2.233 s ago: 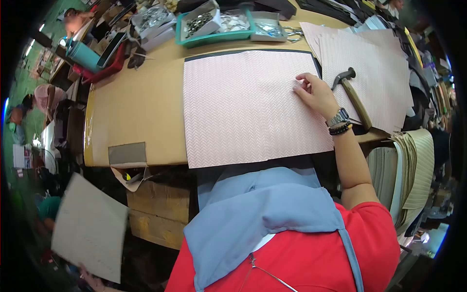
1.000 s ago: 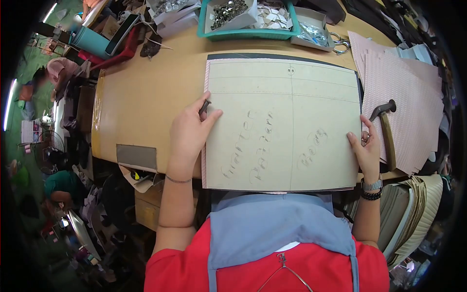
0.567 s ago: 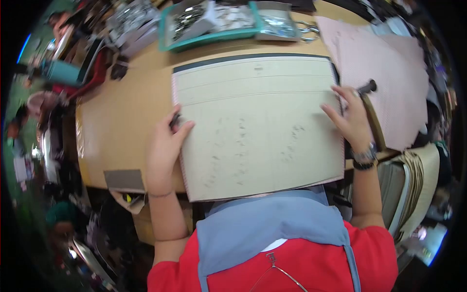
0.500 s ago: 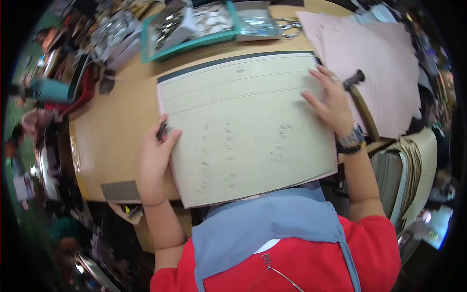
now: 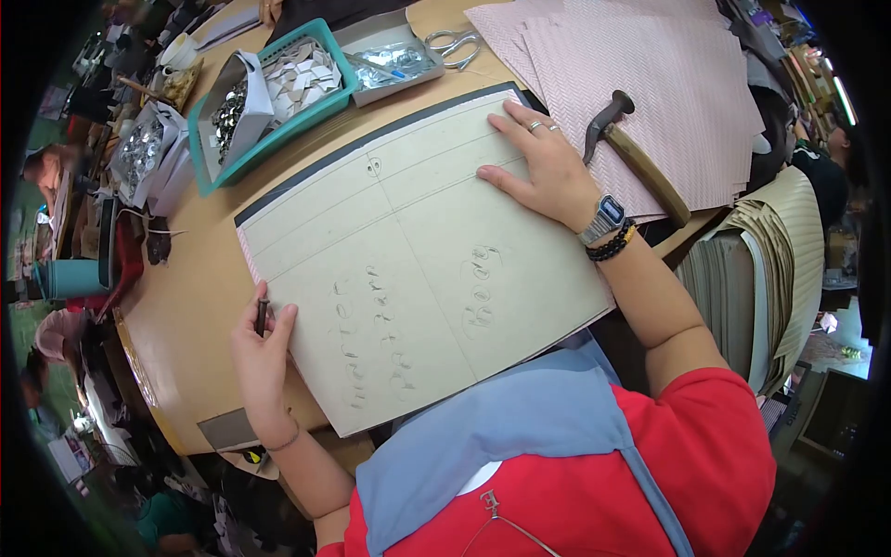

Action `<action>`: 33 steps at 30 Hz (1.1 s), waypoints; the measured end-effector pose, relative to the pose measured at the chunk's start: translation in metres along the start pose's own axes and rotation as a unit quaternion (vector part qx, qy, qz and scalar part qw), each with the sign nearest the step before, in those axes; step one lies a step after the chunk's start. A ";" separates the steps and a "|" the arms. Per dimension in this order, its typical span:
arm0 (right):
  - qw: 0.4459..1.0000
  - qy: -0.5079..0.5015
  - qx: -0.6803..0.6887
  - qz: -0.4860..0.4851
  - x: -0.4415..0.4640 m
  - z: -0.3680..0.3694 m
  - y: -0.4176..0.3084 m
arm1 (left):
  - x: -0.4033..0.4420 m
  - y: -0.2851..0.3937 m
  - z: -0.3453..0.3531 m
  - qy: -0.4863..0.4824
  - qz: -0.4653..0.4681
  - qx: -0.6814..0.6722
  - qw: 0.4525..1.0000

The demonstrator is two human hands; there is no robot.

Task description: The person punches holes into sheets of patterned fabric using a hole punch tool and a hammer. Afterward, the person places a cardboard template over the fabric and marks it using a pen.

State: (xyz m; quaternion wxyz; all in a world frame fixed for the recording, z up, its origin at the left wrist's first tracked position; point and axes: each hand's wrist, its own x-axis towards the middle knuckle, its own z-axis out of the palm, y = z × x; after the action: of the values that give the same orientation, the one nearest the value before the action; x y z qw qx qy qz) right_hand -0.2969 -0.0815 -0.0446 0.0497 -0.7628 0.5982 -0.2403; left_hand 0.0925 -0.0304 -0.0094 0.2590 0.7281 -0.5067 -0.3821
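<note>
A pale card template [image 5: 427, 269] with ruled lines, handwriting and two small marks near its top lies over pink patterned material with a dark strip along its far edge. My left hand [image 5: 260, 357] is at the template's left edge, closed around a short dark metal rod [image 5: 262, 317] with a flat top; its lower end is hidden. Fingers spread, my right hand [image 5: 561, 176] rests on the upper right of the template and holds nothing. Just beyond it, a hammer [image 5: 645, 174] with a wooden handle and dark head lies on pink patterned sheets [image 5: 687, 102].
A teal basket [image 5: 269, 139] of small metal parts and pale pieces stands at the back, beside a box [image 5: 394, 70] of bagged parts and scissors [image 5: 455, 46]. More bagged parts [image 5: 142, 148] lie left. Stacked card sheets [image 5: 742, 269] stand upright at the right.
The view has turned and sharpened, so the template appears tilted and the hammer shows more fully. Both hands keep their places at the template's edges, the left still holding the rod.
</note>
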 end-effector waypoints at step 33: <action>0.996 -0.027 -0.076 -0.033 0.015 -0.011 -0.007 | 0.000 0.013 -0.003 0.039 0.099 0.239 0.965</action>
State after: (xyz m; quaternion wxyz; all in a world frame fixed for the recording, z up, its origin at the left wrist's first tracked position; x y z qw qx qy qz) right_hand -0.2927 -0.0915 -0.0276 -0.0005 -0.7902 0.5875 -0.1745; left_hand 0.0885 -0.0349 0.0024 0.1336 0.7291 -0.6426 -0.1939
